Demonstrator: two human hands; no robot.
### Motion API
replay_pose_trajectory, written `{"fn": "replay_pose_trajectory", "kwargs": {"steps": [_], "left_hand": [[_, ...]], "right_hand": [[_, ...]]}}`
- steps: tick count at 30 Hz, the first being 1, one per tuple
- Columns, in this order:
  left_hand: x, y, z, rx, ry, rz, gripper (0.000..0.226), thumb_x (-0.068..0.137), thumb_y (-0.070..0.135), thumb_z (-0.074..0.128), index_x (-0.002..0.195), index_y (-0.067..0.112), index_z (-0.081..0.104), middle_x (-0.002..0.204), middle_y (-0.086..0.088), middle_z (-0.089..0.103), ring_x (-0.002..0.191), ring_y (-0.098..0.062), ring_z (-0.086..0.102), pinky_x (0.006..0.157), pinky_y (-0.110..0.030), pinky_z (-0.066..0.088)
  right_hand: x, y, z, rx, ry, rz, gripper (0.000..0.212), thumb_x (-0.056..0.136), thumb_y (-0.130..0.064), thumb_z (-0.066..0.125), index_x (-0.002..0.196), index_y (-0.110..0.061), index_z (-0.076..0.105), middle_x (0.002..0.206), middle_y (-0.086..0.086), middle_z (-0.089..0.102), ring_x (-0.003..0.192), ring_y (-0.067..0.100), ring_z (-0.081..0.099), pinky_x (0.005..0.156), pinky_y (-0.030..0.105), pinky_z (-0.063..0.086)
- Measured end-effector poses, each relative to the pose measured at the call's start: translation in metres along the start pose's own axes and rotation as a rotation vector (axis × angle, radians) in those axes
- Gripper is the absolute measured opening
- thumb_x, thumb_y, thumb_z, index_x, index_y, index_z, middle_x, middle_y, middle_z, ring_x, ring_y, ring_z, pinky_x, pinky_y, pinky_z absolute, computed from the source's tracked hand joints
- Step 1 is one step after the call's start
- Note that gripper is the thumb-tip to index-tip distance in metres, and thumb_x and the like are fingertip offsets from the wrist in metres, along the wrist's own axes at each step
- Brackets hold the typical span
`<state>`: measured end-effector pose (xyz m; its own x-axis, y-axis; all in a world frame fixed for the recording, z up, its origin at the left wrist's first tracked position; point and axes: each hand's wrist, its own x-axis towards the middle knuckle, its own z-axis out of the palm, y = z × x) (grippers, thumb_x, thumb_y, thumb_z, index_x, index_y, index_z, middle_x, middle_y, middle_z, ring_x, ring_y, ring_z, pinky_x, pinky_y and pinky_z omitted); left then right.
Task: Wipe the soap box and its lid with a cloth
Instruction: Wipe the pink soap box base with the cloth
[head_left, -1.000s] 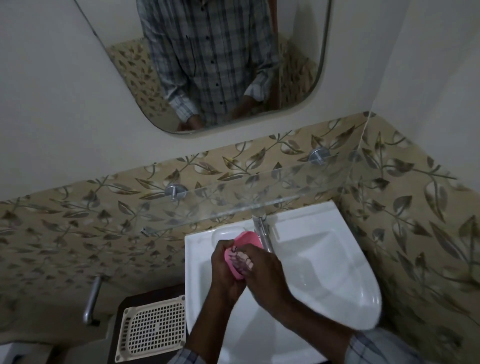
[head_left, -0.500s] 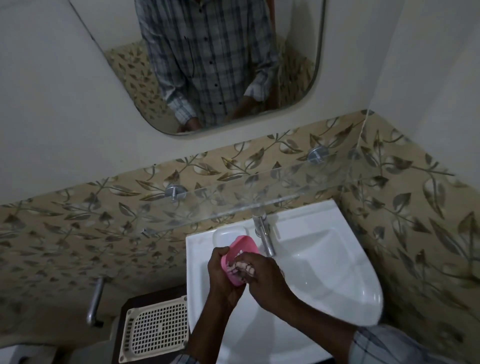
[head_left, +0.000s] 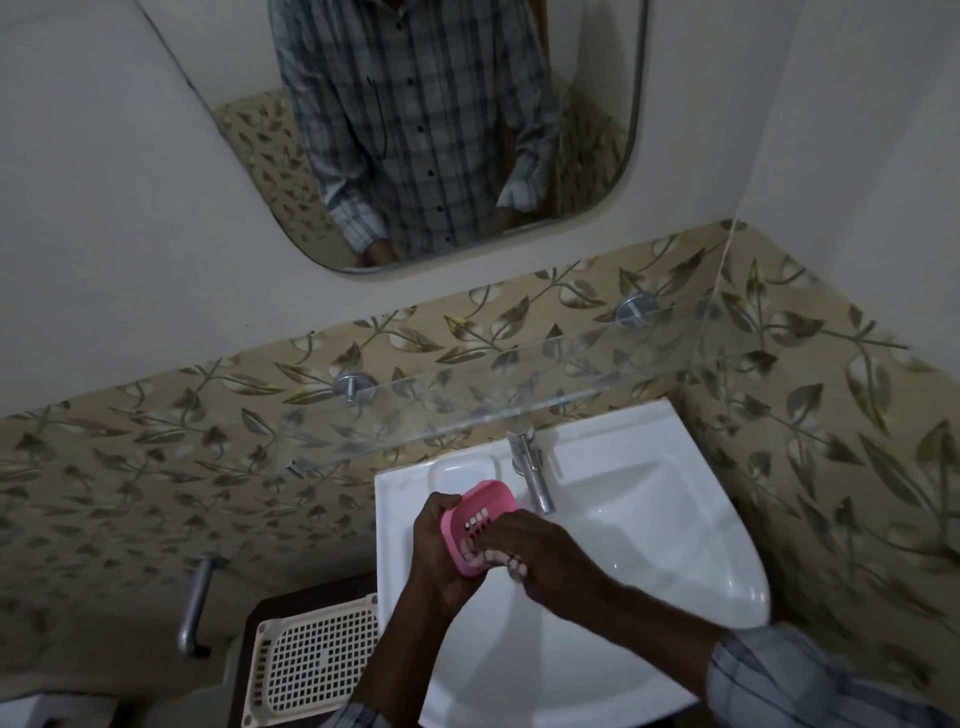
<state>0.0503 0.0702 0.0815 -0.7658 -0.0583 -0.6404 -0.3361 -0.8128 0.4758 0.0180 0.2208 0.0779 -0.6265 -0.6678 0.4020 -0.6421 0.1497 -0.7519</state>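
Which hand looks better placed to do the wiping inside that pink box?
The right hand, probably. Its fingers already reach into the pink soap box, while the left hand grips the box from behind over the sink. No cloth is clearly visible.

Far: glass shelf (head_left: 519, 405) overhangs the tap (head_left: 530, 467).
Right: tiled wall (head_left: 831, 467) hems the sink (head_left: 675, 545).
Near right: open basin room.
Left: basket (head_left: 311, 660) beside the sink.
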Motion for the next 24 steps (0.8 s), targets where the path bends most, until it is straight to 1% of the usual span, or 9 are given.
{"fn": "replay_pose_trajectory", "kwargs": {"steps": [2, 5, 7, 12, 15, 19, 21, 23, 24], "left_hand": [[0.000, 0.000, -0.011, -0.013, -0.021, -0.014, 0.062, 0.078, 0.031, 0.051, 0.130, -0.002, 0.052, 0.119, -0.030, 0.057, 0.109, -0.047, 0.055, 0.100, -0.056, 0.045], [0.003, 0.006, -0.020, -0.065, -0.011, 0.019, 0.061, 0.075, 0.033, 0.056, 0.127, 0.002, 0.056, 0.119, -0.029, 0.057, 0.118, -0.050, 0.046, 0.112, -0.067, 0.030], [0.002, 0.010, -0.023, -0.099, -0.003, 0.055, 0.061, 0.073, 0.033, 0.057, 0.125, 0.002, 0.058, 0.118, -0.028, 0.058, 0.114, -0.051, 0.050, 0.107, -0.069, 0.034], [-0.004, 0.007, -0.022, -0.022, 0.085, 0.172, 0.053, 0.075, 0.032, 0.060, 0.122, 0.007, 0.058, 0.116, -0.025, 0.059, 0.103, -0.047, 0.059, 0.098, -0.066, 0.047], [-0.004, -0.002, -0.009, 0.043, 0.133, 0.261, 0.036, 0.091, 0.026, 0.053, 0.120, 0.005, 0.057, 0.114, -0.024, 0.062, 0.103, -0.044, 0.061, 0.093, -0.063, 0.051], [-0.008, -0.023, 0.012, 0.037, 0.110, 0.238, 0.040, 0.094, 0.031, 0.044, 0.105, -0.002, 0.063, 0.085, -0.019, 0.070, 0.078, -0.029, 0.070, 0.071, -0.038, 0.058], [-0.011, -0.022, 0.017, -0.114, 0.072, 0.216, 0.040, 0.089, 0.030, 0.044, 0.102, -0.002, 0.064, 0.091, -0.020, 0.065, 0.085, -0.031, 0.065, 0.080, -0.039, 0.053], [-0.013, -0.016, 0.017, -0.280, 0.006, 0.135, 0.043, 0.082, 0.032, 0.046, 0.101, -0.002, 0.065, 0.096, -0.022, 0.064, 0.090, -0.035, 0.060, 0.086, -0.043, 0.048], [-0.013, -0.013, 0.015, -0.338, -0.007, 0.087, 0.048, 0.082, 0.034, 0.045, 0.105, -0.003, 0.065, 0.102, -0.024, 0.064, 0.095, -0.038, 0.059, 0.090, -0.046, 0.047]], "right_hand": [[0.004, 0.018, -0.024, -0.122, -0.053, -0.059, 0.024, 0.092, -0.010, 0.053, 0.087, -0.006, 0.076, 0.091, 0.010, 0.072, 0.083, 0.027, 0.066, 0.077, 0.034, 0.055], [0.007, 0.033, -0.038, -0.042, 0.055, 0.332, 0.012, 0.089, -0.025, 0.062, 0.091, -0.024, 0.075, 0.101, 0.003, 0.061, 0.093, 0.020, 0.061, 0.077, 0.036, 0.053], [0.004, 0.038, -0.041, 0.024, 0.233, 0.532, 0.014, 0.086, -0.035, 0.066, 0.099, -0.031, 0.070, 0.096, -0.004, 0.061, 0.089, 0.012, 0.063, 0.074, 0.029, 0.052], [0.001, 0.029, -0.035, -0.267, 0.287, 0.620, 0.022, 0.087, -0.016, 0.065, 0.106, -0.027, 0.063, 0.093, -0.003, 0.072, 0.089, 0.021, 0.068, 0.066, 0.026, 0.047], [0.012, 0.019, -0.023, -0.098, 0.198, 0.802, 0.042, 0.084, -0.020, 0.073, 0.120, -0.025, 0.052, 0.095, 0.005, 0.067, 0.092, 0.026, 0.065, 0.067, 0.026, 0.045], [0.024, 0.003, -0.020, 0.329, 0.294, 0.948, 0.055, 0.072, -0.044, 0.083, 0.112, -0.026, 0.048, 0.098, 0.000, 0.068, 0.085, 0.015, 0.068, 0.065, 0.023, 0.056], [0.025, -0.005, -0.020, 0.606, 0.286, 1.003, 0.051, 0.077, -0.054, 0.075, 0.113, -0.028, 0.050, 0.100, 0.001, 0.072, 0.087, 0.017, 0.073, 0.075, 0.031, 0.061], [0.021, -0.014, -0.022, 0.724, 0.191, 0.945, 0.030, 0.089, -0.038, 0.070, 0.111, -0.023, 0.056, 0.105, 0.007, 0.074, 0.091, 0.019, 0.074, 0.084, 0.040, 0.060], [0.017, -0.017, -0.024, 0.611, 0.128, 0.837, 0.018, 0.091, -0.025, 0.069, 0.106, -0.020, 0.062, 0.110, 0.008, 0.072, 0.096, 0.017, 0.073, 0.089, 0.040, 0.059]]}}
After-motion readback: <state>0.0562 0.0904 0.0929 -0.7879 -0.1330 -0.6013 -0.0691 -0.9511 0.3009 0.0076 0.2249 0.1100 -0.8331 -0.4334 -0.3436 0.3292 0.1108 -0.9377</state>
